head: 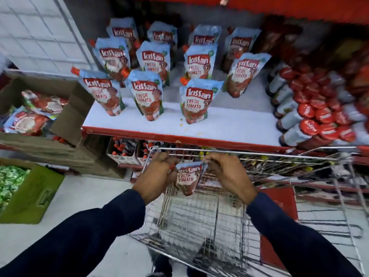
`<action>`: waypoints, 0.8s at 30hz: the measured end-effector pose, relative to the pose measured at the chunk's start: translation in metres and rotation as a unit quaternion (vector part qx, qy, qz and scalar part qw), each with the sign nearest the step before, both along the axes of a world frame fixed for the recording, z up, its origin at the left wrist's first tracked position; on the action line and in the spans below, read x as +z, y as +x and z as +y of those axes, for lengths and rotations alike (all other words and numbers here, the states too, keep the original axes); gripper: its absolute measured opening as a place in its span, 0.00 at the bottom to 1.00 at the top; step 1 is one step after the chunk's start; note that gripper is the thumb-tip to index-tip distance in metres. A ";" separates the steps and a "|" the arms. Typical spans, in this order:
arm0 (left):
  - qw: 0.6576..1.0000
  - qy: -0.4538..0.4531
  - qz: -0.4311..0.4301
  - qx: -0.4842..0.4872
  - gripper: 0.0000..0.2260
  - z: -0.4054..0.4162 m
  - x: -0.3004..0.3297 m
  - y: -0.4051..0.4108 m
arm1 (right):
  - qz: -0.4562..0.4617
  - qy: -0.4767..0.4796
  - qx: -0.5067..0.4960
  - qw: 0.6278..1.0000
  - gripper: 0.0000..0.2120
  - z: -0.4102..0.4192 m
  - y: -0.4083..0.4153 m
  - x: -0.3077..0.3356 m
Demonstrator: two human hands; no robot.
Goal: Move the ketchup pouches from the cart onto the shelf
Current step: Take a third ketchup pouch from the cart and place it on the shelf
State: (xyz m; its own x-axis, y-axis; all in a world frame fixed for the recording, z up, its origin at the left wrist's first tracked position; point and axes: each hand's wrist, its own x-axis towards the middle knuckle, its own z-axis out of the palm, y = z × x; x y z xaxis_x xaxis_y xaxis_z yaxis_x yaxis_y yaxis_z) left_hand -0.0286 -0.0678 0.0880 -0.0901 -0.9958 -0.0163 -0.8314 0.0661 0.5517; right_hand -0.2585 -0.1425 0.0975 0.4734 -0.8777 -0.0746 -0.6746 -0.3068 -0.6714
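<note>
Both hands hold one ketchup pouch (186,177) over the wire cart (219,226).
Left hand (157,174) and right hand (227,172) fingers pinch its top corners; beyond the fingertips, pouches stand on the shelf (229,124); a cardboard box (65,116) left holds more.

I'm in a grocery shop aisle: a red-edged shelf (199,124) stocked with Kissan ketchup pouches (148,94), sauce bottles (295,118) at right, my wire cart (249,152) below.

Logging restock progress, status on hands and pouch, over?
Both hands gripping one ketchup pouch above the cart. Shelf front bare, nothing blocking.
</note>
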 end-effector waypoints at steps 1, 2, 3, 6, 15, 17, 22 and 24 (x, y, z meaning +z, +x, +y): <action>1.000 -0.017 0.008 -0.002 0.12 -0.003 0.007 0.001 | -0.016 -0.007 -0.001 1.000 0.07 -0.004 0.000 0.005; 0.999 -0.039 0.004 -0.008 0.11 -0.009 0.014 0.001 | -0.027 -0.020 0.002 0.999 0.07 -0.010 0.000 0.012; 0.998 -0.060 -0.001 -0.017 0.11 -0.014 0.026 -0.003 | -0.041 -0.035 -0.004 0.999 0.06 -0.013 -0.004 0.025; 0.995 -0.092 -0.015 -0.031 0.12 -0.035 0.064 -0.025 | -0.062 -0.091 -0.024 0.994 0.06 -0.029 -0.029 0.064; 0.989 -0.125 0.060 -0.047 0.14 -0.103 0.130 -0.073 | -0.111 -0.173 -0.084 0.975 0.06 -0.073 -0.080 0.117; 0.986 -0.151 -0.005 -0.066 0.11 -0.118 0.142 -0.081 | -0.116 -0.175 -0.092 0.973 0.07 -0.086 -0.087 0.121; 0.989 -0.132 -0.031 -0.065 0.11 -0.154 0.157 -0.097 | -0.095 -0.192 -0.094 0.972 0.07 -0.118 -0.101 0.128; 0.990 -0.125 -0.026 -0.052 0.14 -0.166 0.161 -0.105 | -0.098 -0.194 -0.093 0.972 0.07 -0.133 -0.106 0.127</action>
State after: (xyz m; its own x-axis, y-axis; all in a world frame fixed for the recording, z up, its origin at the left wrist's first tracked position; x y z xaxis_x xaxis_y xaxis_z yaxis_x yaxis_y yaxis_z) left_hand -0.1339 -0.2339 0.2488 -0.1983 -0.9547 0.2217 -0.8401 0.2821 0.4633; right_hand -0.3641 -0.2756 0.2243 0.2753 -0.8939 0.3538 -0.6141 -0.4467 -0.6506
